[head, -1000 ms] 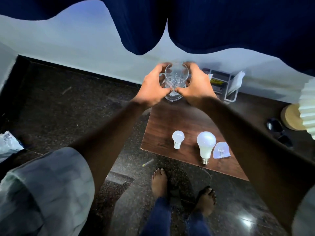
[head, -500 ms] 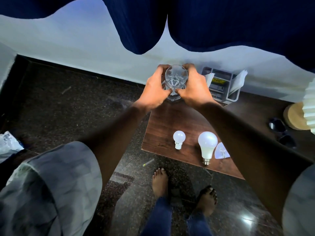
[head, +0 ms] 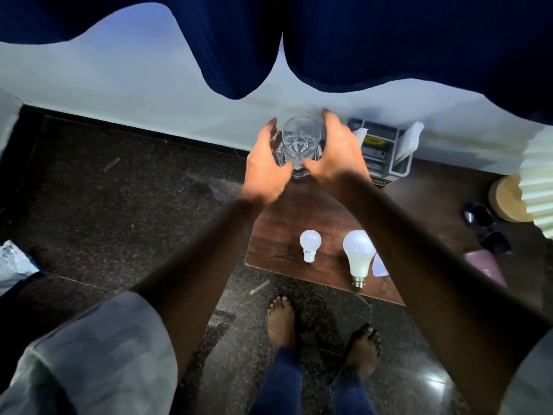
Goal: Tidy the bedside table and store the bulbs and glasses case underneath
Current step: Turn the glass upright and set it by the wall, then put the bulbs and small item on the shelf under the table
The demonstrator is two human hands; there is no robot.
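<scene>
A clear cut-glass tumbler (head: 300, 139) stands at the back left corner of the dark wooden bedside table (head: 275, 235). My left hand (head: 264, 166) and my right hand (head: 336, 154) flank it with fingers spread off its sides; only the thumbs lie close to its base. A small white bulb (head: 310, 244) and a large white bulb (head: 357, 256) lie near the table's front edge. Right of them is a pink glasses case (head: 484, 265), partly hidden by my right arm.
A white desk organiser (head: 389, 151) stands against the wall right of the glass. Dark sunglasses (head: 486, 229) and a lamp with a wooden base (head: 505, 202) sit at the right. A small white packet (head: 380, 265) lies beside the large bulb. Navy curtains hang above; my bare feet stand below the table's edge.
Both hands carried the glass down and back onto the table's rear corner, then spread their fingers away from it.
</scene>
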